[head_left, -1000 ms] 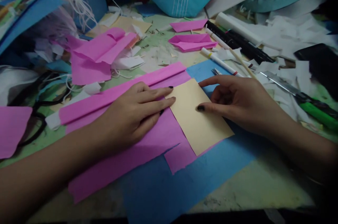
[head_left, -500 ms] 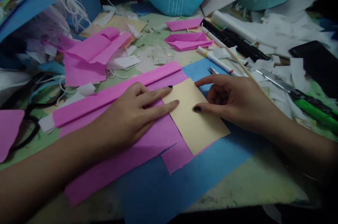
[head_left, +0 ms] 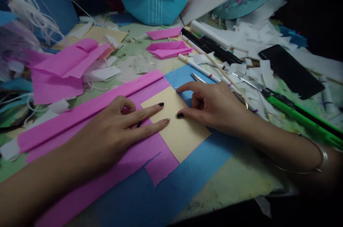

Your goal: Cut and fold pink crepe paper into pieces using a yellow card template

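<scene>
A cream card [head_left: 178,132] lies on a large pink paper sheet [head_left: 134,155], over its right end. Two stretched fingers of my left hand [head_left: 125,125] press on the card's left part, while the rest of that hand rests over the pink sheet. At the card's right side is my right hand [head_left: 209,105], its thumb touching the surface and its index fingertip by the upper corner, the other fingers curled. Thumb and index stand apart. Beneath the pink sheet lies a blue sheet [head_left: 198,170]. A small cut piece of the pink sheet sticks out below the card.
A green-handled cutter [head_left: 289,109] and a black phone [head_left: 292,71] lie to the right. Behind my right hand are pens [head_left: 198,66] and paper scraps [head_left: 252,38]. Folded pink pieces [head_left: 168,49] sit farther back. Crumpled pink paper [head_left: 66,59] lies at left.
The camera view has shifted, so everything appears farther left and slightly lower. Both hands keep nearly the same place on the card. A bracelet on the right forearm now shows.
</scene>
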A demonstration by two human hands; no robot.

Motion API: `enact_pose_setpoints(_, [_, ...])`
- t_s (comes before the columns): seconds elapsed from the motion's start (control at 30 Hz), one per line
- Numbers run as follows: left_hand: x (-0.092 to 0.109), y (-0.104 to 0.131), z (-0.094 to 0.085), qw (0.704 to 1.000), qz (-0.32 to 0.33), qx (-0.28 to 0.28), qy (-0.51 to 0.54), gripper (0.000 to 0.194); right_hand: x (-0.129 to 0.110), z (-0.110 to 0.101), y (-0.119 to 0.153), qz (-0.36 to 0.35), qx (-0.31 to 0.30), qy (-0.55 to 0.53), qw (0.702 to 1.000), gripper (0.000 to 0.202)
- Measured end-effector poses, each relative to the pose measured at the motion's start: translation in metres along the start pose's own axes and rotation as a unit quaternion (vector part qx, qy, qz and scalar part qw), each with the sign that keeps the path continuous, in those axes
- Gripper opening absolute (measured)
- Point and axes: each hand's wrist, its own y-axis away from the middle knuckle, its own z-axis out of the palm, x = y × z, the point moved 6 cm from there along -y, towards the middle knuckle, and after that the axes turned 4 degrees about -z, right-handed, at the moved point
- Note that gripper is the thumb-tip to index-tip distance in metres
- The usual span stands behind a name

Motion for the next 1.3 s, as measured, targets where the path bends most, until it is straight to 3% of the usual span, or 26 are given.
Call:
enact_pose_setpoints(0.3, [0.001, 0.000, 0.001, 1.000, 0.008, -0.011, -0.014, 0.055, -0.003, 0.000, 0.001, 0.002, -0.007, -0.010, 1.000, 0.041])
enact_pose_setpoints(0.4, [0.005, -0.001, 0.002, 1.000, -0.004, -0.009, -0.011, 0.050, -0.005, 0.002, 0.003, -0.029, -0.014, -0.009, 0.999, 0.025])
enact_pose_setpoints(0.67, [0.028, -0.003, -0.008, 0.994, -0.023, 0.093, -0.051, 0.041, -0.007, 0.007, 0.004, -0.069, -0.024, 0.002, 0.997, 0.018])
enact_pose_setpoints(0.83, [0.032, -0.007, -0.012, 0.991, -0.021, 0.116, -0.070, 0.034, -0.006, 0.008, 0.005, -0.076, -0.011, -0.002, 0.997, 0.023])
enact_pose_setpoints(1.3, [0.027, -0.002, -0.012, 0.999, -0.010, 0.043, -0.029, 0.037, -0.008, 0.005, 0.006, -0.128, 0.051, 0.007, 0.990, 0.031])
